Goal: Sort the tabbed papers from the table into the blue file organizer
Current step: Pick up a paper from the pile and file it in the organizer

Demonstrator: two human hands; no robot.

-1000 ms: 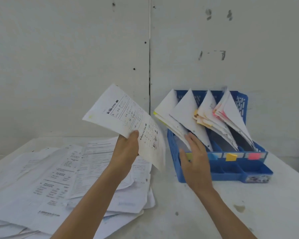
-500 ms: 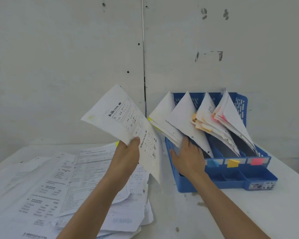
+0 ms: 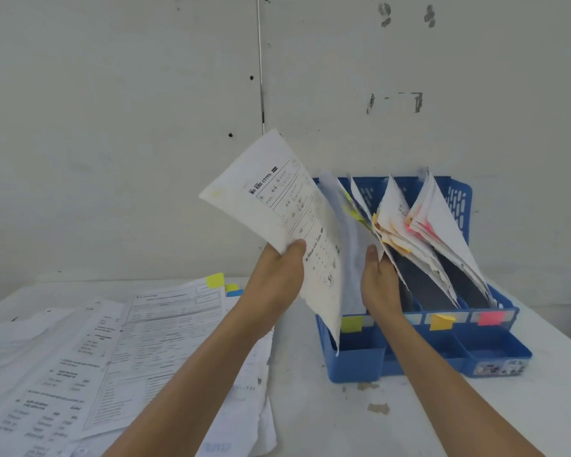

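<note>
My left hand grips a printed sheet by its lower edge and holds it tilted over the left end of the blue file organizer. That sheet carries a faint yellow tab at its far left corner. My right hand is inside the organizer's left slot and pushes the standing papers to the right; its fingers are hidden behind them. Yellow, orange and pink tabs mark the organizer's front. A loose pile of printed papers lies on the table at the left.
The white table runs up to a grey wall just behind the organizer. Yellow and blue tabs stick out from the far edge of the pile. Small brown stains mark the tabletop in front of the organizer.
My left hand has carried the sheet to the right, up to the organizer's left slot. My right hand has gone deeper into the slot and pushed the standing papers rightward.
</note>
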